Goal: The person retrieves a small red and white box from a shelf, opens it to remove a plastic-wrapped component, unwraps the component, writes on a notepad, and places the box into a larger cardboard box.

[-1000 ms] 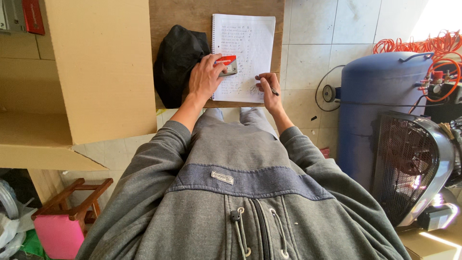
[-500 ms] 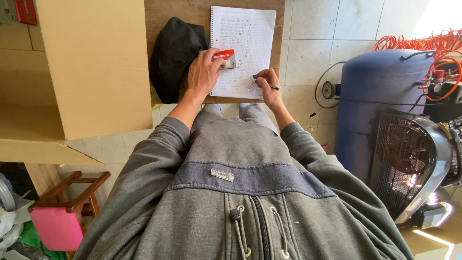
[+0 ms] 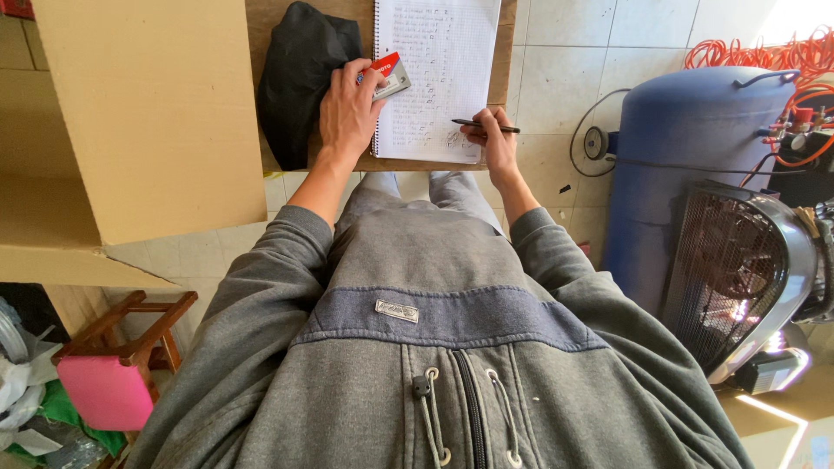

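A spiral notebook (image 3: 443, 61) with squared, handwritten pages lies open on a small wooden table (image 3: 495, 82) ahead of my lap. My left hand (image 3: 349, 108) rests on the notebook's left edge and grips a small red and grey tape measure (image 3: 388, 75). My right hand (image 3: 493, 143) is near the page's lower right corner, fingers closed on a black pen (image 3: 485, 126) whose tip touches the paper. A black cloth bundle (image 3: 295, 74) sits on the table just left of my left hand.
A large cardboard box (image 3: 148, 113) stands at the left. A blue air compressor tank (image 3: 695, 165) with a black mesh guard (image 3: 734, 269) and orange hose (image 3: 764, 54) fills the right. A small wooden stool with a pink seat (image 3: 117, 382) is at lower left. Tiled floor lies below.
The view has shifted slightly, so the table sits higher in frame. Both hands stay on the notebook; the right hand with the pen has moved a little lower on the page.
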